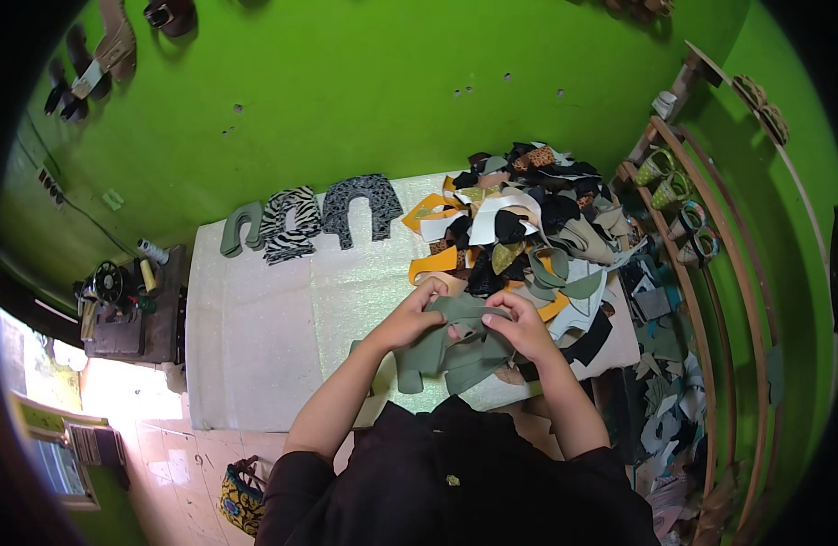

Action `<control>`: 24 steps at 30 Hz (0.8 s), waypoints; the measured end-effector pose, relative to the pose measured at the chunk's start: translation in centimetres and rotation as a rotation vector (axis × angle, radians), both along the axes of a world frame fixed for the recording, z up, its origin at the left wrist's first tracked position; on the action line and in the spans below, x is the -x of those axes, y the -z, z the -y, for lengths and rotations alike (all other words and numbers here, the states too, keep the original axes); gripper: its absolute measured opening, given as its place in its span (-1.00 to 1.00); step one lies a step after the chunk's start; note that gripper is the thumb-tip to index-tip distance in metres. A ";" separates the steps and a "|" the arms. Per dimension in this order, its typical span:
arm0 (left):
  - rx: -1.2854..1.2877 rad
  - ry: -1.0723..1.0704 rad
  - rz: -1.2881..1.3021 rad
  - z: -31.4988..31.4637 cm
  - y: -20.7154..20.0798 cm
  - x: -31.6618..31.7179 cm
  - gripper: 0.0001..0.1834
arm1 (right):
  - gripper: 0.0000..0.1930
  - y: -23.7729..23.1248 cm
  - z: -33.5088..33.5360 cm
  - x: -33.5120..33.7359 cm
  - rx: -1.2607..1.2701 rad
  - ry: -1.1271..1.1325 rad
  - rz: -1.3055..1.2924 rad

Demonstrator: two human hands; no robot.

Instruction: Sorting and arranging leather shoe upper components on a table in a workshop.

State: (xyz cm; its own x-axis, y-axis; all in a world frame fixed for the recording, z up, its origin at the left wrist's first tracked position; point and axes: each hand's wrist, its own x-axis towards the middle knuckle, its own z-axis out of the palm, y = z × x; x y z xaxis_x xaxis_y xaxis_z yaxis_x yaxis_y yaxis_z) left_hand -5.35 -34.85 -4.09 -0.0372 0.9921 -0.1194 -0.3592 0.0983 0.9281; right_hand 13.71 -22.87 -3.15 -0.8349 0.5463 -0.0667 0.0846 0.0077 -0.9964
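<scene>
Both my hands hold up a grey-green sheet-material piece (423, 355) with curved cut edges and a gap in its middle, above the near edge of the table. My left hand (415, 318) pinches its upper left part between thumb and fingers. On the other side, my right hand (522, 328) grips the upper right part, thumb on top. Just beyond is a heap of mixed scraps (510, 223) in white, black, yellow, green and leopard print. Curved cut pieces lie along the far edge: green (243, 227), zebra-striped (289, 223) and black-and-grey patterned (360, 205).
A pale cloth covers the table (255, 346). More scraps (665, 382) pile up past its right end, beside a wooden rack (701, 309) with sandals (672, 187). At left stands a sewing machine (114, 291); a patterned bag (240, 499) rests on the floor.
</scene>
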 end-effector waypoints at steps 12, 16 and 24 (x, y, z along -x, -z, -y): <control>0.297 -0.470 -0.026 10.0 5.5 3.9 -0.51 | -0.69 8.9 6.1 7.0 0.415 -0.033 0.122; 0.365 -0.562 -0.015 12.3 8.2 3.2 -0.54 | -0.69 11.5 7.4 7.9 0.318 -0.095 0.194; 0.483 -0.721 -0.537 13.5 14.5 3.7 -0.62 | -0.73 15.3 8.4 9.6 -0.257 -0.018 0.438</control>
State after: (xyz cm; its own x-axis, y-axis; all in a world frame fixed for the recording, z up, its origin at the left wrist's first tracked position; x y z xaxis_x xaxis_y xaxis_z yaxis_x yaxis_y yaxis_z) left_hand -9.08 -48.34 -18.59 -0.7736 0.5624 -0.2920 -0.0285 0.4295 0.9026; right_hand 4.11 -31.32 -18.41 -0.7679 0.5770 -0.2782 0.4919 0.2529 -0.8331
